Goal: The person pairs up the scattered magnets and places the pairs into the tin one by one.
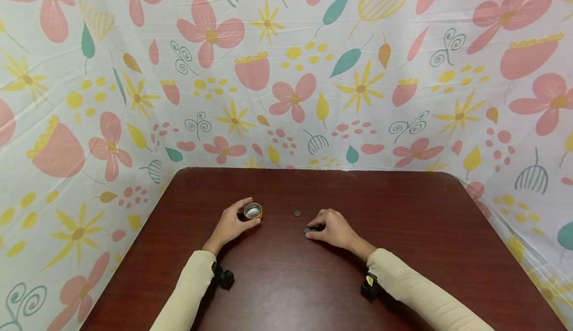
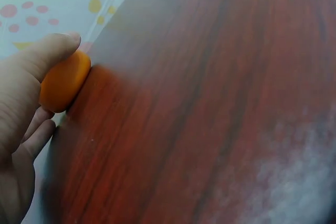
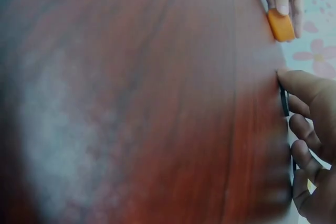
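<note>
My left hand grips a small round orange cup, open side up, silvery inside. Its thumb lies along the orange wall in the left wrist view, fingers round the other side. Right of the cup, a dark flat disc lies alone on the table. My right hand pinches another dark disc at the table surface; the same dark piece shows edge-on between thumb and finger in the right wrist view. A further dark edge is partly hidden under the curled fingers.
The reddish-brown wooden table has rounded far corners. Behind it and at both sides hangs a white cloth printed with flowers and leaves. Each wrist wears a black strap-on device, the left one and the right one.
</note>
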